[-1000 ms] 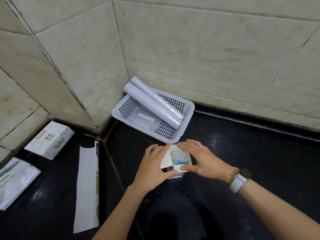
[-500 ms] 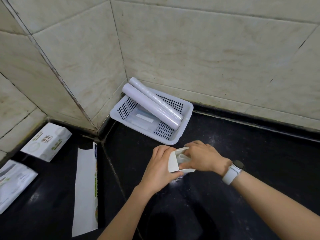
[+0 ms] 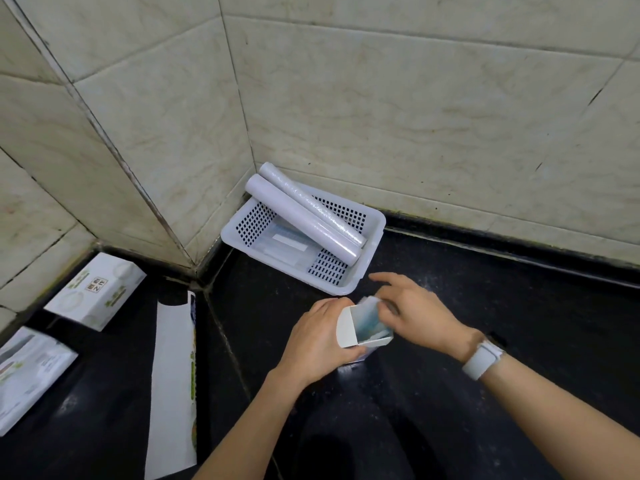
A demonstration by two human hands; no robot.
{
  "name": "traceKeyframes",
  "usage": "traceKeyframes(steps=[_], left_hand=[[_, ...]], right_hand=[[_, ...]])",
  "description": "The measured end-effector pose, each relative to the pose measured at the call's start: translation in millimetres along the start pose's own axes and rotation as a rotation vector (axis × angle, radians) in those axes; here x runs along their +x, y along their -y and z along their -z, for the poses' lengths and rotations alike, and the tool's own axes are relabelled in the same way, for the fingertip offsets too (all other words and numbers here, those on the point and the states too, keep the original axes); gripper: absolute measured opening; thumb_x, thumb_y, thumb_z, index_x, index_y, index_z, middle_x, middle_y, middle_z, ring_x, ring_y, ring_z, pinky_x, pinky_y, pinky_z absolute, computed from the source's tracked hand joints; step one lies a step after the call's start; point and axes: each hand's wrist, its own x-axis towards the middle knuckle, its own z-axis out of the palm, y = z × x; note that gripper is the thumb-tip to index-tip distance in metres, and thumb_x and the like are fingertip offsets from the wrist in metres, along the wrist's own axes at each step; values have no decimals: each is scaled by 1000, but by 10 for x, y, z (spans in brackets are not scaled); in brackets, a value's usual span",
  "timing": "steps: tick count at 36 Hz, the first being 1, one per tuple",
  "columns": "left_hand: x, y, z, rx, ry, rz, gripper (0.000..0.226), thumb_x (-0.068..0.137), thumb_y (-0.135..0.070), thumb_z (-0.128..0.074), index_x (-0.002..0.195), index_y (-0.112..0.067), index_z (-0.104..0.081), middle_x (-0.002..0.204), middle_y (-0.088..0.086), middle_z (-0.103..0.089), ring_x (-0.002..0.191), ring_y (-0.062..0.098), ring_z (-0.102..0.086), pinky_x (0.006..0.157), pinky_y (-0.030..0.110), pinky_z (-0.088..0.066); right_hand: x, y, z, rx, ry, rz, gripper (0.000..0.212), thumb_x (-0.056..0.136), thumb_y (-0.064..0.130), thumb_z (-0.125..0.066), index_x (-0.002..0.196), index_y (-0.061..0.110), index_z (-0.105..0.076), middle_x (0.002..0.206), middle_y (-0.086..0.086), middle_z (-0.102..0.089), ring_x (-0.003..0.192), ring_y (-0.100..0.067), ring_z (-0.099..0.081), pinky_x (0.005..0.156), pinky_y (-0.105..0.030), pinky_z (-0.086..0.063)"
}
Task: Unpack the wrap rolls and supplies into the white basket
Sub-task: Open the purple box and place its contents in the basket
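Head view: corner of a dark worktop (image 3: 485,306) under cream wall tiles (image 3: 415,116).
Left hand (image 3: 320,344): fingers wrapped around a small white box (image 3: 349,329), flap open, held just near the white basket (image 3: 375,225).
Right hand (image 3: 415,311): fingers bent at the box mouth, pinching the bluish packet (image 3: 370,322) that sticks out; white watch (image 3: 483,360) on the wrist.
White basket: set in the corner against the tiles; two wrap rolls (image 3: 304,216) lie slanted across its rim, a clear packet (image 3: 284,244) on its floor.
Left of basket: printed carton (image 3: 95,291), long flat box (image 3: 171,386), pouch (image 3: 26,372), all apart on the worktop.
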Motion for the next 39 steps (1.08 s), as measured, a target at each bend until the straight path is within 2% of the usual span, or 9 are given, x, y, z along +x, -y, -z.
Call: traceKeyframes(steps=[5, 8, 12, 15, 20, 25, 32, 36, 39], left_hand=[[92, 31, 201, 130, -89, -18, 42, 58, -52, -60, 94, -33, -52, 82, -12, -57, 76, 7, -52, 61, 21, -37], [111, 124, 349, 249, -87, -6, 34, 61, -49, -58, 87, -30, -49, 76, -11, -55, 71, 12, -51, 64, 26, -34], [55, 304, 485, 449, 5, 117, 32, 62, -50, -52, 85, -29, -45, 79, -10, -53, 81, 17, -55, 74, 30, -34], [4, 435, 487, 548, 171, 277, 53, 68, -53, -54, 113, -24, -51, 106, -3, -59, 105, 20, -53, 104, 42, -30], [86, 515, 393, 532, 301, 364, 81, 73, -59, -57, 139, -20, -31, 142, 5, -40, 131, 28, -34, 111, 55, -15], [230, 484, 362, 337, 177, 318, 106, 69, -69, -58, 147, -24, -2, 158, 1, -4, 145, 25, 1, 110, 63, 2], [302, 441, 399, 173, 36, 80, 110, 67, -68, -61, 144, -36, 11, 157, -8, 5, 143, 16, 13, 112, 56, 6], [404, 441, 498, 128, 139, 74, 97, 66, -62, -65, 144, -32, -17, 141, -8, -41, 135, 12, -28, 116, 47, -11], [440, 480, 579, -8, 169, 107, 48, 68, -53, -67, 111, -37, -54, 99, -15, -63, 93, 7, -58, 82, 27, -47]], right_hand=[[76, 4, 353, 340, -168, -185, 14, 90, 14, -46, 84, 16, -59, 78, -4, -63, 63, -17, -59, 58, -22, -47], [132, -29, 440, 592, -202, -299, 18, 94, 14, -44, 83, 7, -58, 71, -7, -59, 46, -12, -59, 44, -19, -47], [188, -110, 390, 981, -287, -401, 21, 94, 6, -42, 79, 7, -56, 75, -11, -57, 47, -5, -59, 42, -17, -48], [210, -166, 294, 1221, -335, -510, 22, 95, 7, -41, 81, 10, -58, 82, -10, -60, 68, -15, -61, 47, -19, -53], [243, -199, 33, 1401, -360, -595, 22, 96, 8, -40, 83, 7, -57, 88, -12, -60, 77, -21, -60, 50, -20, -55], [268, -191, -154, 1410, -390, -612, 21, 97, 9, -39, 85, 6, -57, 91, -11, -60, 81, -19, -61, 55, -21, -57], [293, -73, -221, 1271, -216, -429, 19, 96, 10, -41, 91, 10, -59, 89, -8, -64, 75, -13, -67, 58, -24, -57], [328, 6, -216, 1265, -83, -334, 19, 96, 10, -42, 91, 11, -61, 85, -6, -66, 74, -11, -69, 61, -27, -57], [367, 15, -212, 1291, -50, -324, 20, 95, 12, -43, 95, 12, -63, 97, -13, -64, 81, -13, -69, 64, -27, -57]])
